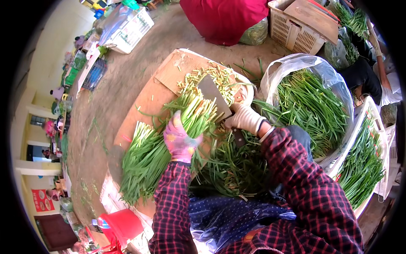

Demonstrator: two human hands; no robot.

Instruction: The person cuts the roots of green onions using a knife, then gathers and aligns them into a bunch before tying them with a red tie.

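My left hand (179, 137), in a pink patterned glove, grips a bunch of garlic chives (194, 111) on a wooden board (146, 101). The pale stem ends point away from me. In my right hand (246, 118), gloved in off-white, is a cleaver (214, 94) held by its dark handle. Its broad grey blade stands right at the stem ends. Short cut stem pieces (201, 77) lie scattered beyond the blade. To the left of my left hand rests another chive bunch (144, 161). Loose green leaves (232, 169) are heaped in front of my lap.
On the right stand a plastic-lined container of chives (311, 110) and a white crate (382, 148) with more. A cream crate (292, 31) and red cloth (228, 17) are at the back. A red bucket (122, 226) sits at the near left. Another person's arm (380, 67) shows far right.
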